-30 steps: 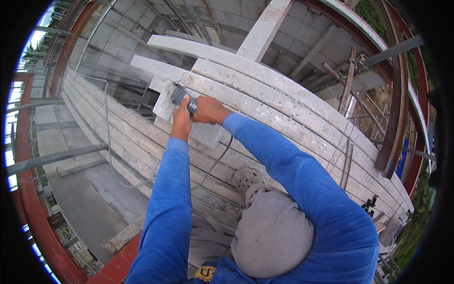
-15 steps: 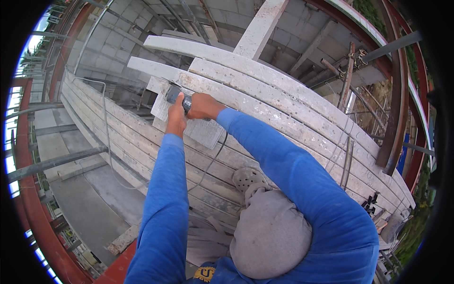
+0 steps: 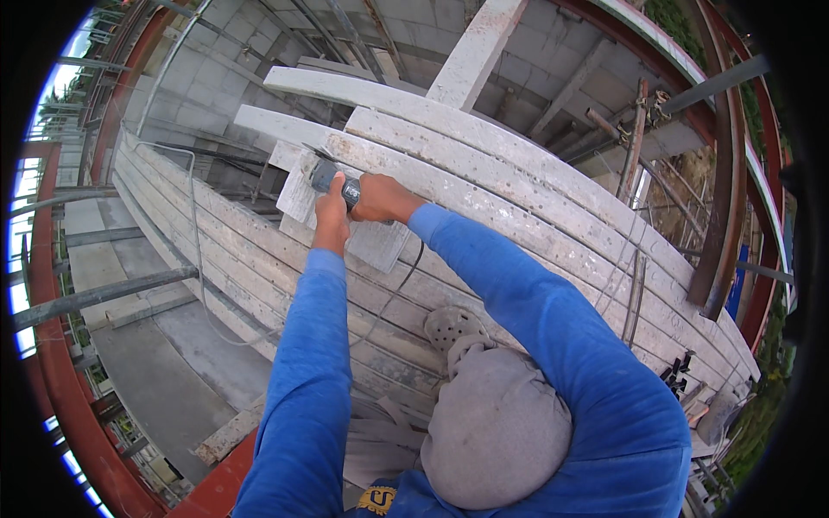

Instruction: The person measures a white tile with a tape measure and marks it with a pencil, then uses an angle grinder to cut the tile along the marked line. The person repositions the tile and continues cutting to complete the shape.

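Note:
Both of my hands are closed around a grey-and-black angle grinder (image 3: 324, 176). My left hand (image 3: 331, 217) grips its near side with the thumb laid along the body. Wrapped around the rear of the body is my right hand (image 3: 381, 198). At its far-left end the disc (image 3: 316, 152) sits by the edge of a pale, rough-faced slab (image 3: 296, 197), though contact is hard to make out. This slab lies across the planks under my hands. A dark power cord (image 3: 406, 274) trails from the tool back toward my legs.
Long whitish planks (image 3: 518, 203) form the platform, where my clog-shod foot (image 3: 454, 326) rests. Gaps open beyond their far-left ends. Metal pipes (image 3: 104, 296) and a grey cable (image 3: 197, 233) lie left; red steel beams (image 3: 52, 345) border the area. Brown steel posts (image 3: 730, 198) stand right.
The grinder and both hands have shifted slightly right and toward me. The faint dust haze near the disc has thinned. My grip is unchanged.

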The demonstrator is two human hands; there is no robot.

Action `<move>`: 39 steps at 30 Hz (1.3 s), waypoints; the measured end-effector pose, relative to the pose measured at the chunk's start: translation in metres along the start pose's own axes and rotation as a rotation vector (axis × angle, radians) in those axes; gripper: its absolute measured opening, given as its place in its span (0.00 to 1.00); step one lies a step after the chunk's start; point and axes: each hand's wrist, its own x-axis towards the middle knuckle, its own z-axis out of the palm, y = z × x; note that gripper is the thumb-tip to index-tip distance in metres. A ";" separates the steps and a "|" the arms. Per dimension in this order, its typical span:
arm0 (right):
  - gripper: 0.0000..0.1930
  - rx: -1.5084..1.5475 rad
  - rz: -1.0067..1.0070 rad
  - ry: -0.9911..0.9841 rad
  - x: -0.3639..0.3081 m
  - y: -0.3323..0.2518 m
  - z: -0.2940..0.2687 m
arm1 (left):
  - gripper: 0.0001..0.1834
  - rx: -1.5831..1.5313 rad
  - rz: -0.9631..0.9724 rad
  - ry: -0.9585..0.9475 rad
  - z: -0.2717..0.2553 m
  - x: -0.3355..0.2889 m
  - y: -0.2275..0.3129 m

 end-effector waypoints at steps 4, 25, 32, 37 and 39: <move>0.24 -0.009 0.013 -0.075 0.022 -0.009 -0.007 | 0.26 -0.025 -0.025 -0.069 0.001 0.009 0.021; 0.30 -0.005 0.012 -0.057 -0.030 0.015 -0.014 | 0.30 0.007 -0.048 -0.032 0.014 -0.039 -0.016; 0.30 0.007 0.040 -0.052 -0.040 0.024 -0.014 | 0.27 0.045 -0.055 -0.026 0.019 -0.048 -0.024; 0.28 -0.001 0.030 -0.018 -0.033 0.016 -0.012 | 0.28 -0.010 -0.047 -0.040 0.016 -0.042 -0.014; 0.26 -0.002 0.018 -0.017 -0.021 0.007 -0.011 | 0.29 -0.019 -0.026 -0.040 0.010 -0.032 -0.006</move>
